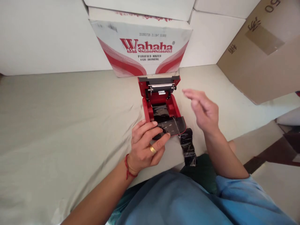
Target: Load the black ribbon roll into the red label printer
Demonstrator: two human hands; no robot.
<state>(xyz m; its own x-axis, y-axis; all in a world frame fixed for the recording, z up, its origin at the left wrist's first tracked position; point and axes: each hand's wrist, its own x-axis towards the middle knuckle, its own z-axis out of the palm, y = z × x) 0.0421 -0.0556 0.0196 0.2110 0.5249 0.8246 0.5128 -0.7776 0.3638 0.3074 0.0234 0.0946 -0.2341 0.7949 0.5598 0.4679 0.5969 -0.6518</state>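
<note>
A small red device (pixel 161 103) with its lid flipped open lies on the cloth-covered surface in front of me. Black film runs through its open bay and over its dark front tray. My left hand (pixel 146 145) rests at the device's front left corner, fingers curled onto a dark roll or edge of the black film (pixel 164 114) there. It wears a gold ring and a red thread at the wrist. A strip of black film (pixel 188 148) hangs off the front edge by my lap. My right hand (pixel 202 109) hovers right of the device, fingers loosely spread, holding nothing.
A white and red Wahaha water carton (pixel 142 47) stands right behind the device. White boxes (pixel 47 34) line the back, and a brown cardboard box (pixel 260 53) leans at the right. The beige cloth (pixel 58 131) spreads wide to the left.
</note>
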